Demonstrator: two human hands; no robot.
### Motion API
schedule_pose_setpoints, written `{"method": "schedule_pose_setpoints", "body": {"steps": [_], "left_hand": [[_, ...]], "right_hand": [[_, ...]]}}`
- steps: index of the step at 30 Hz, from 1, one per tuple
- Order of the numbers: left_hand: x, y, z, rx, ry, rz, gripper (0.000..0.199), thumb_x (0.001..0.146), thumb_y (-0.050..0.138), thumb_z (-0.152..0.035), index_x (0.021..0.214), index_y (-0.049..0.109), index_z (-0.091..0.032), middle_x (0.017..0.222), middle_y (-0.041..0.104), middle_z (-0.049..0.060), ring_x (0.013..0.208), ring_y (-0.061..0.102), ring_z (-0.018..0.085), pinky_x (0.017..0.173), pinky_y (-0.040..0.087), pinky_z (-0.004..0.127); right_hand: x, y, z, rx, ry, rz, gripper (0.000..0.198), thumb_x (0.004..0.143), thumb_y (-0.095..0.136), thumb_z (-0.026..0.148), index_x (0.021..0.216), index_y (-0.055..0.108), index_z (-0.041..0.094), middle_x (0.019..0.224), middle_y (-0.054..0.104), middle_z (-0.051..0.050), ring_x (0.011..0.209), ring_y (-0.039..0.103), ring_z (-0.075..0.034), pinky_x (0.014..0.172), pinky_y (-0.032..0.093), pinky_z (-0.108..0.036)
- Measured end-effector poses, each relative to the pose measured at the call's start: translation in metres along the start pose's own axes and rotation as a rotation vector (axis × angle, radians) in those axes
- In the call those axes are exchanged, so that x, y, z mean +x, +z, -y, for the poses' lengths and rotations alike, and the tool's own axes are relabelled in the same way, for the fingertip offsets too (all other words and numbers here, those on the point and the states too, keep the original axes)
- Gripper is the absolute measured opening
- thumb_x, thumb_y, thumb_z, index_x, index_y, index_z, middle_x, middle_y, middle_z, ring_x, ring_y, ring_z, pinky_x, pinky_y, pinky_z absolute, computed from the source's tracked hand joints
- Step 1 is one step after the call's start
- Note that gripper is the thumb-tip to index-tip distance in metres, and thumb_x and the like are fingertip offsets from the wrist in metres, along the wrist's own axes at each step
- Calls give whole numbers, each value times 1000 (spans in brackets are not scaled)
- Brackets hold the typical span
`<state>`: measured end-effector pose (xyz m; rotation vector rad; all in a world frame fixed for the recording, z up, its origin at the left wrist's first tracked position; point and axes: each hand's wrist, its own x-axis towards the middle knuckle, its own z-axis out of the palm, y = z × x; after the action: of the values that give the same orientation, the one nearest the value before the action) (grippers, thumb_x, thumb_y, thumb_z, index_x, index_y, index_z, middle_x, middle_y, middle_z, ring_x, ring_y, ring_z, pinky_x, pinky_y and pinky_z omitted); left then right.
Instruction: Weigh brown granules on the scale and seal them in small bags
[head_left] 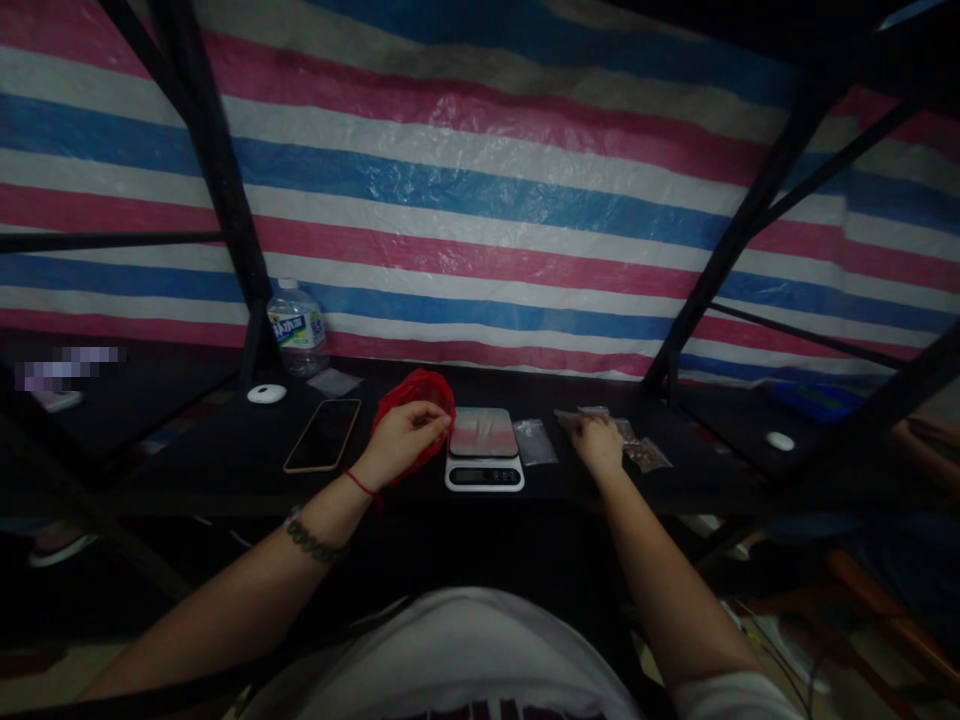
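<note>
A red plastic bag [426, 388] stands with its mouth open on the dark table. My left hand [401, 437] is closed at its near rim, thumb and fingers pinched together. Right beside it is a white kitchen scale [484, 474] with a small clear bag [491, 428] lying on its plate. Another small clear bag [535, 442] lies just right of the scale. My right hand [598, 442] is closed over several small clear bags with brown contents [646, 454], its fingertips partly hidden on a bag.
Left of the red bag lies a phone [322, 436]. Behind it are a white earbud case [266, 394], a clear plastic packet [334, 382] and a large plastic bottle [298, 330]. Dark metal posts [217, 190] frame the table before a striped sheet [480, 200]. Another person's arm [930, 440] shows far right.
</note>
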<state>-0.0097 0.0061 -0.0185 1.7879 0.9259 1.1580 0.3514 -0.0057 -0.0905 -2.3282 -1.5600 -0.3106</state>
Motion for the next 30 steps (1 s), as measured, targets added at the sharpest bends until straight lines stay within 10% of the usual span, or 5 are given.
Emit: {"method": "schedule_pose_setpoints", "body": {"steps": [8, 14, 20, 27, 30], "left_hand": [[-2, 2, -4, -5, 13, -5, 28, 72, 66, -44, 73, 66, -15, 65, 65, 2, 58, 59, 14, 56, 48, 24], [-10, 13, -4, -94, 3, 128, 38, 74, 65, -43, 100, 63, -15, 82, 66, 5, 64, 61, 14, 59, 50, 25], [-23, 21, -16, -190, -44, 351, 30, 76, 63, -43, 84, 60, -14, 66, 60, 0, 51, 53, 9, 48, 44, 21], [-28, 15, -27, -197, -74, 392, 34, 78, 61, -46, 64, 60, -15, 57, 62, 1, 43, 53, 9, 43, 39, 20], [-28, 14, -27, -232, -96, 396, 35, 77, 61, -46, 62, 59, -15, 56, 61, 1, 43, 54, 9, 42, 37, 19]], "right_hand": [[8, -26, 20, 866, 37, -188, 41, 83, 49, 45, 102, 66, 13, 94, 69, -11, 81, 61, -22, 69, 47, -31], [-32, -62, 87, 1696, 49, 220, 41, 68, 70, 50, 93, 62, 19, 75, 64, 0, 54, 52, -10, 39, 34, -18], [-69, -78, 124, 1773, 16, 543, 36, 66, 75, 46, 82, 63, 17, 62, 59, 2, 45, 48, -7, 33, 33, -16], [-76, -75, 132, 1615, 20, 592, 34, 71, 67, 51, 77, 60, 18, 54, 53, 4, 39, 41, -7, 35, 31, -19], [-75, -72, 133, 1389, -95, 387, 30, 72, 66, 47, 78, 62, 18, 57, 53, 4, 45, 42, -9, 43, 34, -22]]}}
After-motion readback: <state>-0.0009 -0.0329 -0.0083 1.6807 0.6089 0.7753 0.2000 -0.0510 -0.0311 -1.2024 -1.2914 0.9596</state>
